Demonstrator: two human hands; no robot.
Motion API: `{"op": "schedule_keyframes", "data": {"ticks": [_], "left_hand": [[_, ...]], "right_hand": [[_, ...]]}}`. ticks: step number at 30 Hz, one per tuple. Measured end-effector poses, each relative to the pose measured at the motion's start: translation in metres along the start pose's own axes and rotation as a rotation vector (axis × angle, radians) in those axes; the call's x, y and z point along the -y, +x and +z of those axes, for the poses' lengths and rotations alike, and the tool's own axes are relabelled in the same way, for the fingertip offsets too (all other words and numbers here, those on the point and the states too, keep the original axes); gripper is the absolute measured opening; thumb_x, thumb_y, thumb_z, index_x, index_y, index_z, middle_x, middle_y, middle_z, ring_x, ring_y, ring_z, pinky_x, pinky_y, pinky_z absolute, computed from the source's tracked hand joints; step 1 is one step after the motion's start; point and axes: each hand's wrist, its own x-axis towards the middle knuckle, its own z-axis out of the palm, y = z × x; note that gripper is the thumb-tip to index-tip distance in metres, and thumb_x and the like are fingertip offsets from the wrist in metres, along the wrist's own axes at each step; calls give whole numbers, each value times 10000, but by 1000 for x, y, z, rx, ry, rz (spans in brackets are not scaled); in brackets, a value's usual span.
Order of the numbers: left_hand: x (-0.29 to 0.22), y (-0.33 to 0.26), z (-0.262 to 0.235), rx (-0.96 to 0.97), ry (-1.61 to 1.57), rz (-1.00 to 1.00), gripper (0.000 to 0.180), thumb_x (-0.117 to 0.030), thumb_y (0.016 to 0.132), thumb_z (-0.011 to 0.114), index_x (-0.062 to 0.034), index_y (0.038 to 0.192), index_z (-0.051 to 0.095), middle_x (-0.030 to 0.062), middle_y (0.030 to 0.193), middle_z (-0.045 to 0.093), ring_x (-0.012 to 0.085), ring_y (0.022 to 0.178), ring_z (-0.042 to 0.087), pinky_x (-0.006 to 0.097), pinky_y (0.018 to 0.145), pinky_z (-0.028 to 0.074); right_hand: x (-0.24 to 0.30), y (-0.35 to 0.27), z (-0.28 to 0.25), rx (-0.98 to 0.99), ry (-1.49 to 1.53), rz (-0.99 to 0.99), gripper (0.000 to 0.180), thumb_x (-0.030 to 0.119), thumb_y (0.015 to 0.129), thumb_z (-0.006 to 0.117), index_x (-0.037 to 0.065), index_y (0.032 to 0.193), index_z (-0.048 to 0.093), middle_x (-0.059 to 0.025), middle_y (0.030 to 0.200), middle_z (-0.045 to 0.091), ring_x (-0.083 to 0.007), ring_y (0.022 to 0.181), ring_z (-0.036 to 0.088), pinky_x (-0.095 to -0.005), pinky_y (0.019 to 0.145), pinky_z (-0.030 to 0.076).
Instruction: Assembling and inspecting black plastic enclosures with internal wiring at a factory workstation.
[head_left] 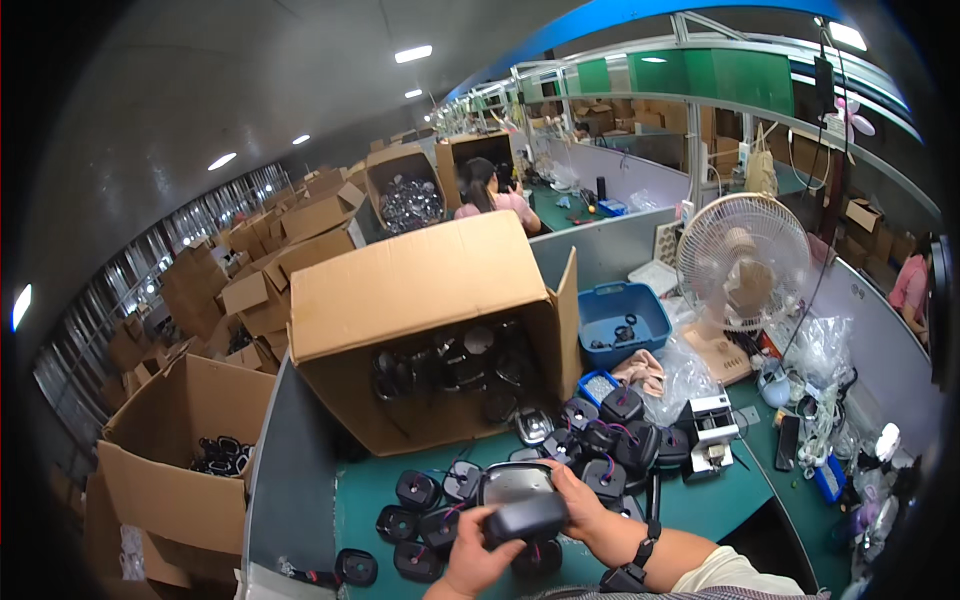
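I hold the dark rounded plastic housing low over the green bench, above the loose black square parts, so both hands reach it. My left hand curls under it; my right hand grips its far side. The tipped cardboard box spills parts within reach.
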Motion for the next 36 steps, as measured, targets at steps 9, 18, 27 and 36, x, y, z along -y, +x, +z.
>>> {"op": "schedule_keyframes", "data": {"ticks": [9,18,27,36], "left_hand": [[-12,19,13,-21,-455,-151,527,4,796,563,-30,1304,429,103,1289,506,233,1218,490,370,1061,380],[-35,24,29,-204,-332,-57,570,-347,874,731,-4,1214,427,80,1118,575,164,1026,582,326,928,484],[-42,20,36,-215,-304,-67,597,-349,874,732,15,1230,419,100,1114,584,155,1024,580,299,912,478],[-34,19,22,-247,390,157,791,-576,765,751,-9,1223,444,148,1120,564,252,1018,565,359,887,465]], "right_hand": [[36,-16,20,191,115,261,660,536,1006,339,34,1431,401,-143,1400,512,-259,1246,537,-421,1063,422],[45,-28,22,245,98,3,490,406,1025,419,115,1417,377,-110,1399,482,-243,1285,485,-410,1075,401],[38,-36,15,241,46,63,607,542,997,373,115,1428,359,-112,1370,500,-241,1269,497,-414,1052,425],[48,-41,29,265,-110,37,706,609,975,338,58,1415,377,-123,1350,506,-235,1224,529,-375,1006,463]]}}
